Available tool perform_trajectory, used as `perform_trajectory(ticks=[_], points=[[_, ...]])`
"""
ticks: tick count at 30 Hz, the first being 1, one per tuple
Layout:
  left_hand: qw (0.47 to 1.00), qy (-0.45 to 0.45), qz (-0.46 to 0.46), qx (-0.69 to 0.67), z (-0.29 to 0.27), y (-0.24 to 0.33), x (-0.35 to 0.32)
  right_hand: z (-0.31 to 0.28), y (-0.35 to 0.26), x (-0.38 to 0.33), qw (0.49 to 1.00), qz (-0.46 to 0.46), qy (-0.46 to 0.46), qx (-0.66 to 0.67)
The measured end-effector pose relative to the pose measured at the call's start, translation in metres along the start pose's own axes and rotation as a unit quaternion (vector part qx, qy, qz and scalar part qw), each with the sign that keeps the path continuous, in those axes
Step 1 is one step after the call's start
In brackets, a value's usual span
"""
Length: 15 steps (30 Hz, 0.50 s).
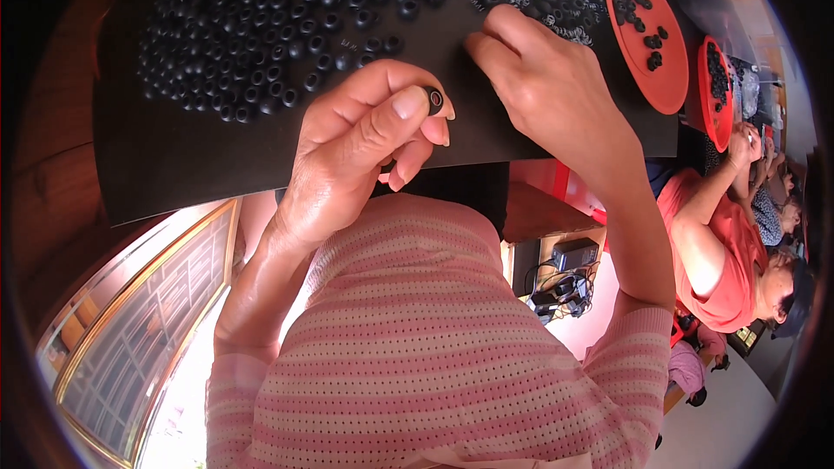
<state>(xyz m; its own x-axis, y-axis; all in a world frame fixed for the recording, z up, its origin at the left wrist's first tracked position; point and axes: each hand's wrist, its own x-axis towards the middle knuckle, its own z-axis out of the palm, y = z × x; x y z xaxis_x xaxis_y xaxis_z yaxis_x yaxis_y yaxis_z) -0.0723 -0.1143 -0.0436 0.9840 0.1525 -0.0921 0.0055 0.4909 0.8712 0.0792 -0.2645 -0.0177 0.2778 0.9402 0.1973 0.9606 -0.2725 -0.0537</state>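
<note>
Between the thumb and forefinger of my left hand (360, 130) is a small black ring-like part (434, 101), its round opening turned up toward the right. My right hand (543, 69) is held over the dark table with its fingers bent together. Its fingertips point down beside the small shiny wire-like pieces, and what they pinch, if anything, is hidden. Beyond my hands, a wide spread of similar black parts (252, 43) covers the far left and middle of the table (200, 152). Shiny pale wire-like pieces (573, 32) lie among the parts at the far right.
An orange-red plate (665, 78) with a few black parts sits right of my right hand. Past it is a second red plate (718, 126) holding more parts. A co-worker in a red shirt (712, 252) sits at the right. Tangled black cables (565, 291) lie below the table.
</note>
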Motion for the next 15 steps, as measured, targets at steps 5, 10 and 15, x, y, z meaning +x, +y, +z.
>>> perform_trajectory(ticks=[5, 10, 15], points=[[0.996, 0.011, -0.023, -0.090, -0.002, 0.001, 0.002, 0.002, -0.004, 0.003, 0.997, -0.003, 0.012, 0.070], [0.995, 0.008, -0.017, -0.101, -0.005, 0.000, 0.003, -0.001, -0.020, 0.013, 0.999, 0.003, -0.045, 0.024], [0.995, 0.028, -0.014, -0.097, -0.002, 0.002, 0.002, -0.002, -0.024, 0.015, 0.997, -0.022, -0.064, -0.027]])
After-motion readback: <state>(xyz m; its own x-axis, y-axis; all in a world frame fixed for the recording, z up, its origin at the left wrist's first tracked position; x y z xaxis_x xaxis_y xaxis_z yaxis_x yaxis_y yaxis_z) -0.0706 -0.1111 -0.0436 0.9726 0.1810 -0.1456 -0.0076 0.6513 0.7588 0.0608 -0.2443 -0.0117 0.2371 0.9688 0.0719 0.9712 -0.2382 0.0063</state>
